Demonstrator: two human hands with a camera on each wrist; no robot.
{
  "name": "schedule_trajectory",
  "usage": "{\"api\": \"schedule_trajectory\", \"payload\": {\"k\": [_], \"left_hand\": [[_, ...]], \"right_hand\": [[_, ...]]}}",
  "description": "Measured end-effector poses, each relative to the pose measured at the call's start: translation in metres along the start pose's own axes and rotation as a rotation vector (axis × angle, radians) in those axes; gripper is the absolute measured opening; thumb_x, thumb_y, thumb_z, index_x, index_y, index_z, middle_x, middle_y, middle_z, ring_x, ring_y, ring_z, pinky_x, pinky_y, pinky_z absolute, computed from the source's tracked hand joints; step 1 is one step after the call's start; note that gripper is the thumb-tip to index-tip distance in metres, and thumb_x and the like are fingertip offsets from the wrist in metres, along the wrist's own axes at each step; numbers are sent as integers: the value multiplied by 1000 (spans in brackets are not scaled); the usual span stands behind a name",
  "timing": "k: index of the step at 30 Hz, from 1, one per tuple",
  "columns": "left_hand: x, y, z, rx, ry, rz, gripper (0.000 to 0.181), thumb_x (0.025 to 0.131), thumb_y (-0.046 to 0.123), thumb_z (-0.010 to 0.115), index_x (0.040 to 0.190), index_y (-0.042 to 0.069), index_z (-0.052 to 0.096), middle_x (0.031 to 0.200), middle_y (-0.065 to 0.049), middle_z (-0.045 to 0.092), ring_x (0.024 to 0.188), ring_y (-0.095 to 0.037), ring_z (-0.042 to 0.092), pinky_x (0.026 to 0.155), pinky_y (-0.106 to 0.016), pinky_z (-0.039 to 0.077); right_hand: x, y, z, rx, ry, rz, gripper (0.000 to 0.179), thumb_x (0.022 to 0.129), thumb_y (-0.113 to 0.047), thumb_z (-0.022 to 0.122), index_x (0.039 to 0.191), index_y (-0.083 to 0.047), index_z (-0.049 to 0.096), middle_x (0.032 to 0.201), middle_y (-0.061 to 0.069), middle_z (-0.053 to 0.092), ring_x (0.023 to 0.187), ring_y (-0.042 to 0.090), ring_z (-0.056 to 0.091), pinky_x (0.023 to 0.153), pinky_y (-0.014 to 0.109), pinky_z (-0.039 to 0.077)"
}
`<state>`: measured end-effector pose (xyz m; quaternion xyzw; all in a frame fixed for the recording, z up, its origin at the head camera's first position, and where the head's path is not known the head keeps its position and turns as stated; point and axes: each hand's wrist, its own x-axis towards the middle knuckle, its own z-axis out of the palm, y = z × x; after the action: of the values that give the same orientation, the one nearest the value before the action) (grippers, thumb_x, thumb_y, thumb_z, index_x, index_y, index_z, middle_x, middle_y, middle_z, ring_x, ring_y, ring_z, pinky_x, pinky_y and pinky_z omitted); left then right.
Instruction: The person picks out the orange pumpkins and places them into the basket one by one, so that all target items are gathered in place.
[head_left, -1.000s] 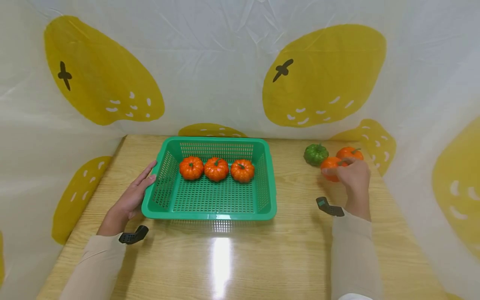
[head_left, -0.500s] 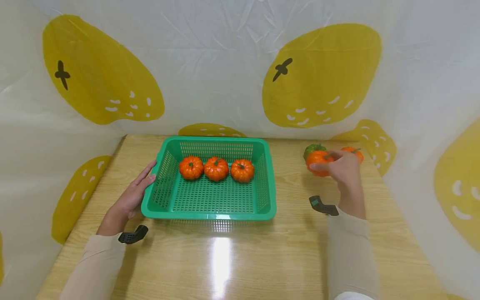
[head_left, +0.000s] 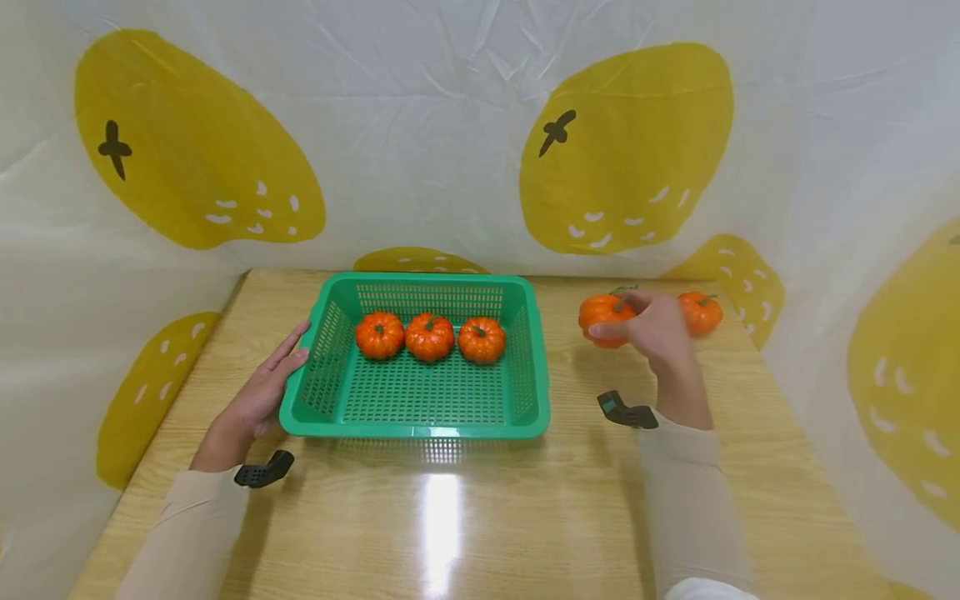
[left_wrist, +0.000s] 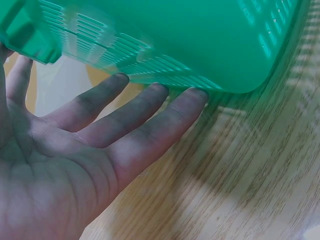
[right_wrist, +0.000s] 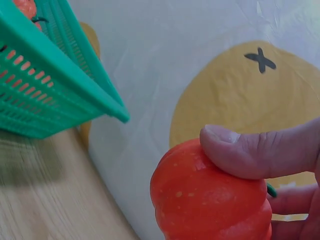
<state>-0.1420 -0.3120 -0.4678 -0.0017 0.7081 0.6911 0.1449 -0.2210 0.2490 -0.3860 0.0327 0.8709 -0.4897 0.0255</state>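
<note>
My right hand (head_left: 656,329) grips a small orange pumpkin (head_left: 603,319) to the right of the basket. In the right wrist view, the thumb (right_wrist: 245,150) presses on the held pumpkin (right_wrist: 210,200) near its green stem. A green pumpkin is mostly hidden behind it, with only its stem (head_left: 624,290) showing. My left hand (head_left: 262,390) rests against the left end of the green basket (head_left: 416,432). Its straight fingers (left_wrist: 150,132) touch the outer basket wall in the left wrist view. Inside the basket, three orange pumpkins (head_left: 429,338) sit in a row.
Another orange pumpkin (head_left: 701,313) lies on the wooden table (head_left: 540,517), right of my right hand. A pale sheet (head_left: 427,125) with yellow fruit prints rises behind the table and along both sides.
My right hand has carried the orange pumpkin left from beside the other orange one, passing in front of the green pumpkin. The left hand and basket have stayed put.
</note>
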Motion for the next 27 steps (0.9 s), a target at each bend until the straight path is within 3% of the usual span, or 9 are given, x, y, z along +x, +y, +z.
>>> {"api": "schedule_trajectory", "payload": {"k": [13, 20, 27], "left_hand": [[1, -1, -1, -9, -10, 2, 62, 113, 43, 39, 166, 48, 7, 139, 10, 43, 109, -8, 66, 87, -32, 61], [2, 0, -2, -8, -12, 7, 62, 113, 43, 39, 166, 48, 6, 147, 4, 38, 111, -7, 65, 88, -31, 61], [1, 0, -1, -20, -14, 0, 63, 113, 43, 39, 166, 48, 5, 149, 2, 37, 111, -7, 66, 88, -32, 61]], "right_hand": [[2, -20, 20, -36, -52, -28, 74, 73, -19, 95, 139, -5, 66, 142, 18, 65, 128, 37, 57, 109, 47, 45], [3, -31, 30, 17, -90, -64, 72, 75, -12, 92, 141, -2, 64, 137, 19, 67, 120, 34, 60, 102, 40, 50], [1, -42, 38, 25, -138, -88, 69, 76, -11, 91, 140, -4, 64, 139, 18, 65, 126, 36, 58, 107, 48, 48]]}}
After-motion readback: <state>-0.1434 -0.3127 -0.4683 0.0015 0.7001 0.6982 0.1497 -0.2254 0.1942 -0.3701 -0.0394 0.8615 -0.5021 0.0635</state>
